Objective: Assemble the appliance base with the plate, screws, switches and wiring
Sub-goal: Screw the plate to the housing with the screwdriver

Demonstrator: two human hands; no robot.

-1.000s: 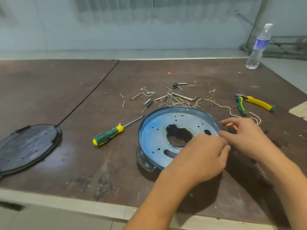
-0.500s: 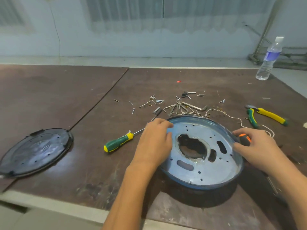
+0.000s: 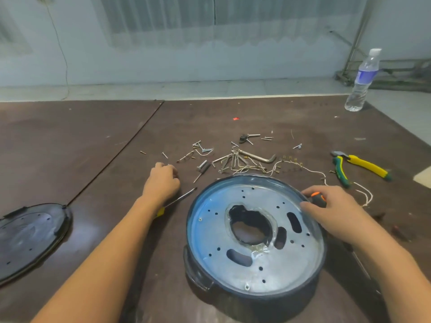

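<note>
No text, brand or number could be read. The clear plastic water bottle point(image 3: 363, 85), standing at two o'clock in the view, carried a blue-and-white label, but its print was too small and blurred to make out.

Brightness: moderate and even, with a cool bluish cast.
Source: diffuse daylight through the curtain point(image 3: 210, 24) on the far wall.
Shadows: soft, falling toward the viewer beneath the base point(image 3: 245, 299) and beside the left forearm point(image 3: 105, 252).
Glare: pale sheen on the plate point(image 3: 275, 271) and the black cover point(image 3: 30, 231).
Distortion: wide-angle; the far edge of the table point(image 3: 98, 145) bows.
Focus: centre fairly sharp, corners soft.
</note>
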